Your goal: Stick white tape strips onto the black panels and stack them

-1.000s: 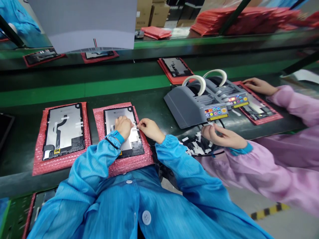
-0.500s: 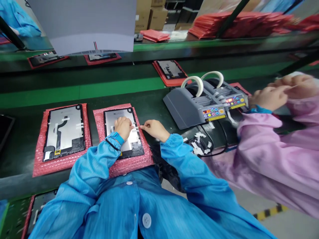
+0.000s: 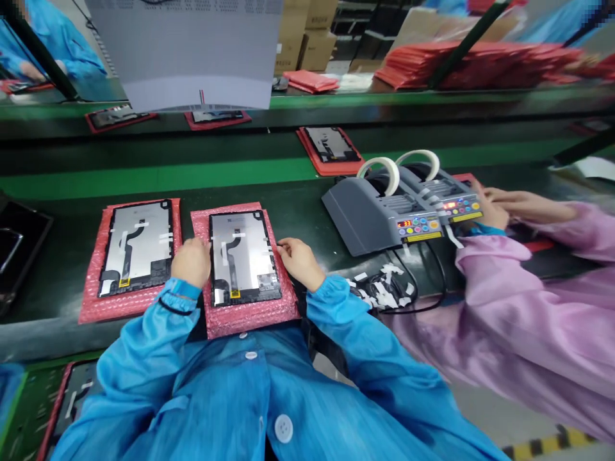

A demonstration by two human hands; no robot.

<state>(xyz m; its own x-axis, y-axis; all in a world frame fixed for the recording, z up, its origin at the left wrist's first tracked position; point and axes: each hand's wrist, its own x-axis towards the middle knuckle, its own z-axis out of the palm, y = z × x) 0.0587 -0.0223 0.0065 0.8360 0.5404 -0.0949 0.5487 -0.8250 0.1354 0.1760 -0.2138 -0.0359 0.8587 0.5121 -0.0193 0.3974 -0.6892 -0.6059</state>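
Note:
In front of me, a tablet screen panel (image 3: 250,259), silver back up with a dark ribbon cable and white tape bits, lies on a pink bubble-wrap bag (image 3: 254,319). My left hand (image 3: 191,262) is closed at the bag's left edge, its fingertips partly hidden. At the right edge, my right hand (image 3: 301,262) has thumb and fingers pinched on the bubble wrap. Left of my left hand lies a second tablet screen panel (image 3: 150,237) on its own pink bubble-wrap bag (image 3: 93,288).
Two grey tape dispensers (image 3: 355,214) stand right of centre, with cables and white tape scraps (image 3: 384,288) before them. A co-worker's hands (image 3: 504,205) work beyond. More panels on pink bags (image 3: 331,144) lie along the back. A dark panel (image 3: 22,250) is far left.
My left hand has left the panel's face and moved to the bag's left edge. My right hand stays near the right edge, now on the bag. The co-worker's hands have come down.

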